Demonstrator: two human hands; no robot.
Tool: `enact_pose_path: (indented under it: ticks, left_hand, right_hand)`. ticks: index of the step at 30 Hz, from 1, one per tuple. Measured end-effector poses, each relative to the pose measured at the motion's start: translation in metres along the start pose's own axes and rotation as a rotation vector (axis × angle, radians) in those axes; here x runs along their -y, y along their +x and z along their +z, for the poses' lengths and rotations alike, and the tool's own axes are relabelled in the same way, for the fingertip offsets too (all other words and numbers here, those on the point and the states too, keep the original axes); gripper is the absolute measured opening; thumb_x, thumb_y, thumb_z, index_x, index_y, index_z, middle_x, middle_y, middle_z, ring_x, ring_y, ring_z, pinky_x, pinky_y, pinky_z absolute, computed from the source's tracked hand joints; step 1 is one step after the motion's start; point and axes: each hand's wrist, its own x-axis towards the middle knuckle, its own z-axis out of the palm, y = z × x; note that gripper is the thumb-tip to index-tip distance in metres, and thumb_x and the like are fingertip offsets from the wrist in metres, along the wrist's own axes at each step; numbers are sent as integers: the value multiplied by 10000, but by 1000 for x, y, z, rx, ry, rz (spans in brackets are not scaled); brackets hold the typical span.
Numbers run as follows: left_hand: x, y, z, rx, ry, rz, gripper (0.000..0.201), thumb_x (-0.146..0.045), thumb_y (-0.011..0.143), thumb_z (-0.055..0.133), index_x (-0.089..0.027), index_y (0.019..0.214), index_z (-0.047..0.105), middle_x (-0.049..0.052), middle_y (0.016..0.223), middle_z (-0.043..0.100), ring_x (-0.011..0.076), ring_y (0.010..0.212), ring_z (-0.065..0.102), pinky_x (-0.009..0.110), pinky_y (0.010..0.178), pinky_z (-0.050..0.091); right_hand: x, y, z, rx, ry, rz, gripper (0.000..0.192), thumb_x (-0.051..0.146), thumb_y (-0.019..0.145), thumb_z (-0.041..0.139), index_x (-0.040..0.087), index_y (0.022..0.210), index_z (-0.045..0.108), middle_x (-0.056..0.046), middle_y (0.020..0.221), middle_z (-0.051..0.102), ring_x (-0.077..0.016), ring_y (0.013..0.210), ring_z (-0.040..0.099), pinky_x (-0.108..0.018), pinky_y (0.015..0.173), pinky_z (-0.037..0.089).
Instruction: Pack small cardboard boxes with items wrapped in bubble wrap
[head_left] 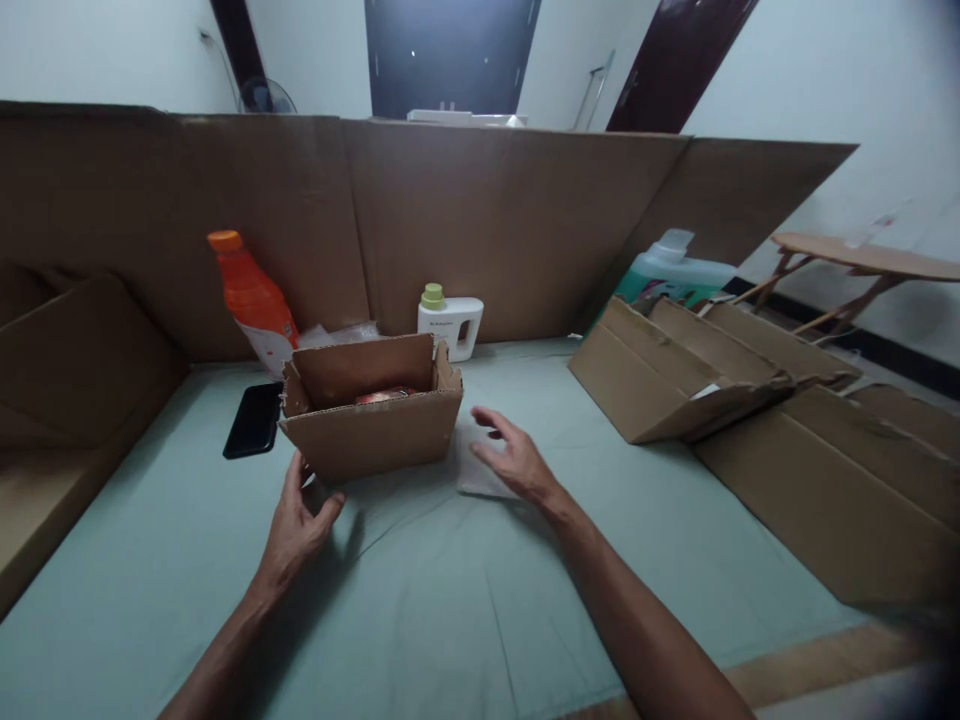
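An open-topped cardboard box [375, 440] stands on the pale green cloth, with a reddish packet [386, 396] partly visible inside it. My left hand [300, 525] is at the box's near left corner, fingers spread and thumb apart; whether a fingertip touches the cardboard I cannot tell. To the right of the box, my right hand [517, 460] hovers with its fingers loosely curved and apart, holding nothing. Under and beside that hand lies a flat, whitish clear plastic packet [480, 478]. A black phone [253, 420] lies left of the box.
Behind the box stand an orange bottle [259, 295], crumpled clear plastic [341, 333] and a white jug with a green cap [454, 325]. Cardboard boxes [675, 380] and a teal jug [679, 268] are at right. A tall cardboard panel [510, 220] closes off the back; more cardboard [82, 370] stands left.
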Motion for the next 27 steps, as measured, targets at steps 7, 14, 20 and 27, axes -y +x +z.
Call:
enact_pose_path:
  ticks: [7, 14, 20, 27]
  left_hand:
    - [6, -57, -12, -48, 111, -82, 692, -536, 815, 652, -278, 1433, 475, 133, 1516, 465, 379, 1301, 538, 513, 922, 571]
    - [-2, -96, 12, 51, 129, 48, 436, -414, 887, 600, -263, 1294, 625, 115, 1523, 461, 369, 1375, 482, 243, 523, 572]
    - [-3, -111, 15, 100, 162, 109, 388, -388, 913, 574, -269, 1276, 642, 118, 1502, 492, 349, 1371, 497, 302, 628, 613]
    - [-18, -125, 11, 135, 177, 169, 367, -316, 903, 577, -254, 1256, 657, 125, 1475, 526, 328, 1357, 520, 524, 1063, 497]
  right_hand:
    - [-52, -40, -37, -77, -347, 178, 418, 249, 761, 638, 165, 1168, 689, -149, 1227, 694, -317, 1155, 595, -467, 1011, 429]
    - [-45, -44, -22, -81, -503, 151, 202, 237, 826, 600, 195, 986, 716, -96, 1023, 735, -294, 1018, 598, -426, 896, 430]
    - [-33, -21, -11, -36, -531, 57, 410, 155, 812, 621, 201, 1216, 671, -127, 1260, 683, -294, 1187, 557, -421, 981, 399]
    - [-13, -20, -20, 51, -511, -16, 125, 135, 800, 591, 194, 834, 697, -125, 999, 730, -307, 1074, 607, -452, 950, 418]
